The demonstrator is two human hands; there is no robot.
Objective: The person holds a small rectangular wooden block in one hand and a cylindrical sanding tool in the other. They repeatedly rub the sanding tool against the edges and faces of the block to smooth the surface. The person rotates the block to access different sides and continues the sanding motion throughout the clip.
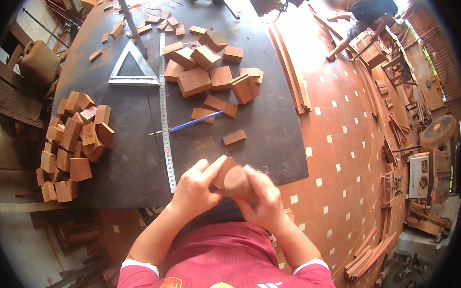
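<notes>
Blocks of reddish-brown wood are sitting in a tight, jumbled cluster near the left edge of the dark surface. To their right, a pale metal triangle is lying flat, with small offcuts lying scattered beyond it, and a measuring strip is running lengthwise toward the person. The left hand is hovering by the near edge, its grip closing thumb and fingers on a wooden piece. Farther up, a heap of larger blocks is resting beside the strip, while a blue pen is slanting across the strip. One lone block is lying just beyond the hands. The wooden piece is sitting between both hands, blurring too much for its exact shape to show. The right hand is clamping its other side. Long boards are lying past the surface's right edge, beside a tiled floor, and another person is showing partly at the upper right.
</notes>
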